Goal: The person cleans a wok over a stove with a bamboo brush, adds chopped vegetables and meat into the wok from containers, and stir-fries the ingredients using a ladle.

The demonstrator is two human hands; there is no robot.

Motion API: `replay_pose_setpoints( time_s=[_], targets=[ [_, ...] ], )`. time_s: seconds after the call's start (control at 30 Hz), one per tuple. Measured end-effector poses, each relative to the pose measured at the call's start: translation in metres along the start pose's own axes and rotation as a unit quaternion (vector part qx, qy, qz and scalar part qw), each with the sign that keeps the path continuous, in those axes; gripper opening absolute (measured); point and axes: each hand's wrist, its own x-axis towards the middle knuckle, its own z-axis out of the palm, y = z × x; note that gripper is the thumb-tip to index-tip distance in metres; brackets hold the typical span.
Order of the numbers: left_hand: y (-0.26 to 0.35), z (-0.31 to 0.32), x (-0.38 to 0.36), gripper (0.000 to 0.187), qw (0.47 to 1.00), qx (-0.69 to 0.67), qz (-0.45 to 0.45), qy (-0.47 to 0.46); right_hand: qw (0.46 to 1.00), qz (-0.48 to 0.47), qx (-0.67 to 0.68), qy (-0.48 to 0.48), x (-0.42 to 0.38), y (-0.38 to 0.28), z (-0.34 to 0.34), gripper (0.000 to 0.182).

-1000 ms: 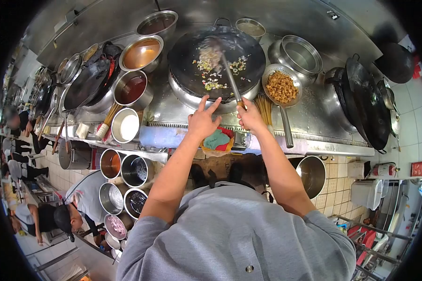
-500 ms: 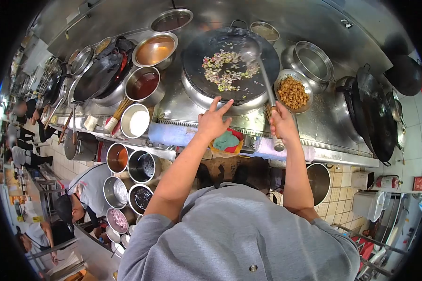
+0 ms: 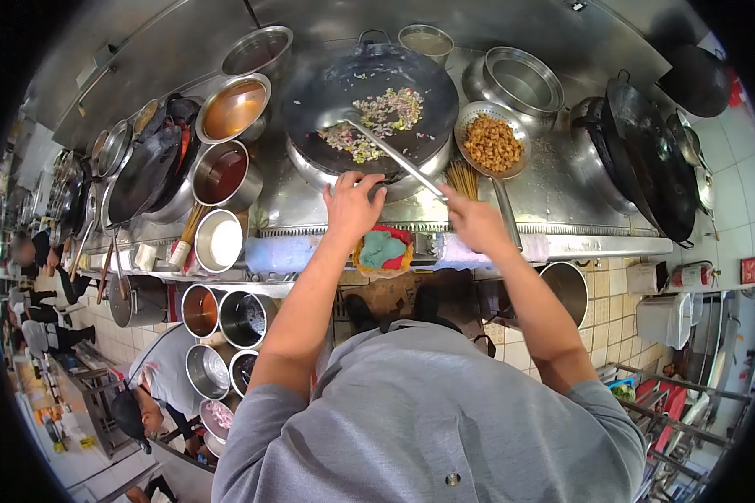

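My right hand (image 3: 476,225) is closed round the handle of a long metal ladle (image 3: 398,158). The ladle's bowl lies in the left part of a large black wok (image 3: 306,94), partly hidden among chopped purple-and-green pieces (image 3: 398,113). At the wok's near rim is my left hand (image 3: 354,205), fingers bent and apart; whether they touch the rim is hard to make out. To the right, a perforated strainer (image 3: 505,199) holds browned chunks (image 3: 492,142). Between my forearms, a container with a red and teal cloth (image 3: 382,249) sits below the counter edge.
Left of the wok stand pots of amber liquid (image 3: 233,109), dark red liquid (image 3: 220,172) and something white (image 3: 219,241). A lidless steel pot (image 3: 524,80) is behind the strainer. More woks (image 3: 650,151) lean at right. A person (image 3: 164,369) bends at lower left.
The ladle's bowl has swept from the wok's far right to its left, and the food has shifted. My left hand has moved up to the wok's near rim. The camera view has shifted.
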Motion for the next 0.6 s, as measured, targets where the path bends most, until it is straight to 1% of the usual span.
replay_pose_setpoints(
  time_s=[0.03,0.1,0.13,0.2,0.33,0.37,0.43,0.5,0.53,0.57,0.6],
  targets=[
    [-0.001,0.002,0.003,0.025,1.0,-0.003,-0.002,-0.001,1.0,0.001,-0.002,-0.002,-0.006,0.005,-0.009,0.055],
    [-0.004,0.006,0.013,0.02,0.999,-0.038,-0.005,-0.037,0.995,0.034,-0.08,0.042,-0.013,0.01,-0.021,0.055],
    [-0.007,0.011,0.018,0.02,0.998,-0.04,-0.003,-0.037,0.995,0.035,-0.081,0.043,-0.009,0.013,-0.017,0.055],
    [-0.016,0.024,0.022,0.02,0.999,-0.041,0.016,-0.029,0.983,0.069,-0.147,0.09,0.01,0.022,-0.007,0.052],
    [-0.015,0.023,0.024,0.021,0.999,-0.04,-0.002,-0.027,0.985,0.042,-0.132,0.098,0.031,0.013,-0.03,0.051],
    [-0.015,0.022,0.024,0.021,0.999,-0.038,-0.001,-0.026,0.986,0.04,-0.133,0.097,0.034,0.012,-0.025,0.051],
    [-0.011,0.02,0.022,0.021,0.999,-0.042,0.001,-0.029,0.982,0.08,-0.151,0.082,0.035,0.017,-0.014,0.054],
    [-0.006,0.013,0.022,0.022,0.999,0.001,0.019,-0.026,0.985,0.069,-0.138,0.075,0.039,0.023,-0.014,0.054],
    [-0.005,0.013,0.022,0.022,0.999,0.001,0.02,-0.026,0.988,0.058,-0.12,0.072,0.039,0.021,-0.019,0.054],
    [-0.005,0.012,0.026,0.023,0.998,0.004,0.053,-0.019,0.988,0.054,-0.122,0.076,0.037,0.018,-0.023,0.054],
    [-0.005,0.011,0.027,0.025,0.996,0.006,0.086,-0.017,0.992,0.044,-0.092,0.074,0.025,0.016,-0.025,0.054]
  ],
)
